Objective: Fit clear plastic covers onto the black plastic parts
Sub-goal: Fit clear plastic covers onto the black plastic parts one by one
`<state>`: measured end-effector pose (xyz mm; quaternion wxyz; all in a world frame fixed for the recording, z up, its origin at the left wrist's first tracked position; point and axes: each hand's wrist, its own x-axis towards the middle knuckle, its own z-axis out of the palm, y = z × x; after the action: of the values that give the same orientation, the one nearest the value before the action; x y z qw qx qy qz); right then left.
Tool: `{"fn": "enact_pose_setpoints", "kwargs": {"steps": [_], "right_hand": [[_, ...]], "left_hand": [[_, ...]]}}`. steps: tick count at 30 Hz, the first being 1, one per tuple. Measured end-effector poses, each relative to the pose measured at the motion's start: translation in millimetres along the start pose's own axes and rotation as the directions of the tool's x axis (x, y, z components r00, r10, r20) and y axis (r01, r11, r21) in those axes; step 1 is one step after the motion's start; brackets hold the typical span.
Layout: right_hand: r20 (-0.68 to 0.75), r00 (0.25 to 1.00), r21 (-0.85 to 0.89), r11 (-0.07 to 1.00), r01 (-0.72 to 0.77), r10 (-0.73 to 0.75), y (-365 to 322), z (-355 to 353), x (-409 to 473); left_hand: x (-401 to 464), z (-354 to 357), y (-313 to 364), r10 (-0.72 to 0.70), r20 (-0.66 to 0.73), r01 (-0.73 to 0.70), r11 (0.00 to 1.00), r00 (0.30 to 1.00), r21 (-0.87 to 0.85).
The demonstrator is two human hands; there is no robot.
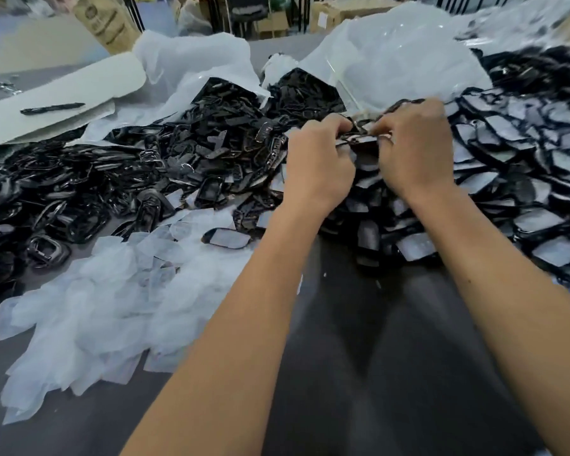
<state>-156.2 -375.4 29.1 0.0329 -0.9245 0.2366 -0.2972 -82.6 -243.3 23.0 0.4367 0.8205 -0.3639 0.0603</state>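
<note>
A black plastic part (359, 139) is pinched between the left hand (316, 159) and right hand (415, 149), its long axis lying left-right; any clear cover cannot be told.

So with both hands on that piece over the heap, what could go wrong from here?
1. The left hand and right hand pinch one black part by its edges; a slip could drop it into the covered parts below and lose it.
2. The view is blurred, so a skewed cover may go unnoticed.
3. Loose white film pieces lie close by and could get caught in.
</note>
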Motion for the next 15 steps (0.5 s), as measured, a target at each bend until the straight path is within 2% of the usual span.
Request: {"fn": "enact_pose_setpoints", "kwargs": {"steps": [3, 6, 9, 11, 15], "right_hand": [[0.097, 0.995, 0.024, 1.000, 0.002, -0.004, 9.0, -5.0, 2.1], [0.093, 0.995, 0.069, 0.997, -0.035, 0.029, 7.6, -8.7, 2.5], [0.024, 1.000, 0.144, 0.989, -0.024, 0.021, -11.8, -7.9, 1.5], [0.007, 0.999, 0.216, 0.976, 0.034, -0.036, -36.9, -2.4, -1.1], [0.161, 0.963, 0.248, 0.953, 0.172, -0.215, -93.3, 21.4, -7.2]], "left_hand": [[0.1, 10.5, 3.1, 0.006, 0.001, -0.006, 0.999, 1.000, 0.053], [-7.4, 7.0, -3.8, -0.017, -0.035, 0.019, 0.998, 0.999, 0.058], [-18.8, -5.5, -13.9, -0.062, -0.035, 0.063, 0.997, 0.997, 0.050], [-26.6, -17.2, -23.5, -0.092, -0.049, 0.096, 0.991, 0.995, 0.093], [-39.5, -49.5, -48.3, -0.146, -0.097, 0.164, 0.964, 0.985, 0.210]]}}
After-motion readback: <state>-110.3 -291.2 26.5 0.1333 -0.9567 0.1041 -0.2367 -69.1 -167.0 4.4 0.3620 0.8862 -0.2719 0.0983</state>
